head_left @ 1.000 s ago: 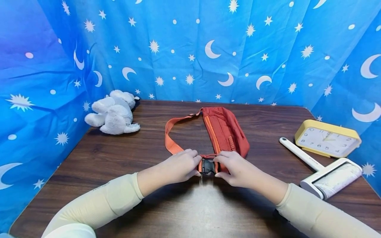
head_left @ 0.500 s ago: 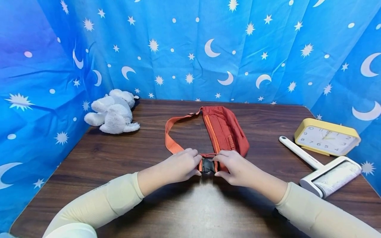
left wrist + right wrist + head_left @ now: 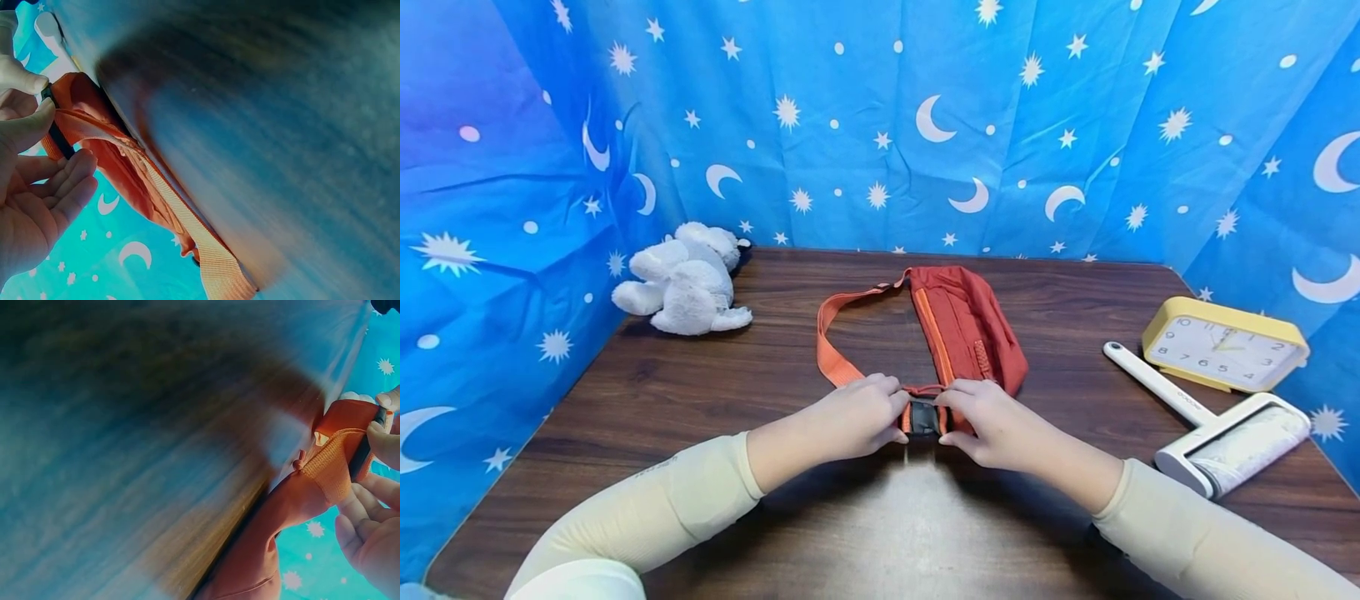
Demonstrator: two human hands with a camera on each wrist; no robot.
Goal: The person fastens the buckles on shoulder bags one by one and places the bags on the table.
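Observation:
A red waist bag (image 3: pixel 973 325) with an orange zip lies on the table, its orange strap (image 3: pixel 835 342) looping out to the left. At the near end of the bag a black side-release buckle (image 3: pixel 924 418) sits between both hands, its two halves together. My left hand (image 3: pixel 861 418) pinches the buckle's left side where the orange strap joins it. From the other side my right hand (image 3: pixel 996 425) pinches the buckle's right end beside the bag. Both wrist views show thumb and fingers on the dark buckle edge (image 3: pixel 57 134), with the strap (image 3: pixel 331 465) behind it.
A grey-white plush toy (image 3: pixel 692 283) lies at the back left of the dark wooden table (image 3: pixel 775 350). To the right stand a yellow alarm clock (image 3: pixel 1225 346) and a white lint roller (image 3: pixel 1232 442). A blue star-patterned curtain (image 3: pixel 850 125) encloses the table.
The buckle has turned slightly between the fingers, so its flat face shows more towards the head camera. Both hands keep their grip and nearly the same place.

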